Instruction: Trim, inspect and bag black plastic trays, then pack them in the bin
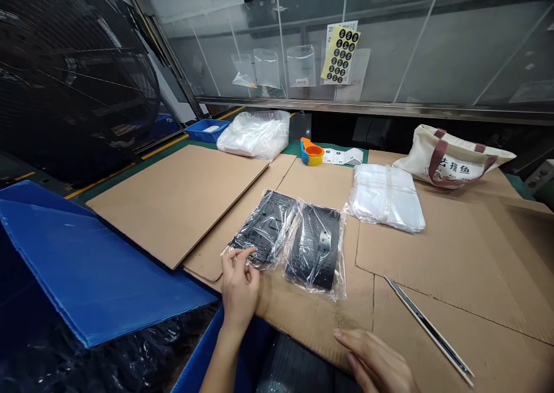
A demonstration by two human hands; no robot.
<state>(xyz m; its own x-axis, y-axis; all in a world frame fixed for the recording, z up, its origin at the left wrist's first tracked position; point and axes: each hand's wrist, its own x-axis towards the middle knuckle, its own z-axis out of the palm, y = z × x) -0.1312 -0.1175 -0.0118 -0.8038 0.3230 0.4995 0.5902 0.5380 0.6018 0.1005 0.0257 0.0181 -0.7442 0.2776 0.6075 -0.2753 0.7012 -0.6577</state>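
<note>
Two black plastic panels in clear bags lie side by side on the cardboard-covered table. My left hand has its fingers curled over the near end of the left bagged black panel, with the thumb at its near edge. The right bagged black panel lies flat, showing a small silvery oval on its face; neither hand touches it. Close to the table's front edge, my right hand is held with fingers stretched out and nothing in it, partly cut off by the frame.
Tweezers-like slim metal strips lie at right. Behind are a stack of clear bags, a tape dispenser, a plastic bundle and a cloth bag. A cardboard sheet and blue bin flap are left.
</note>
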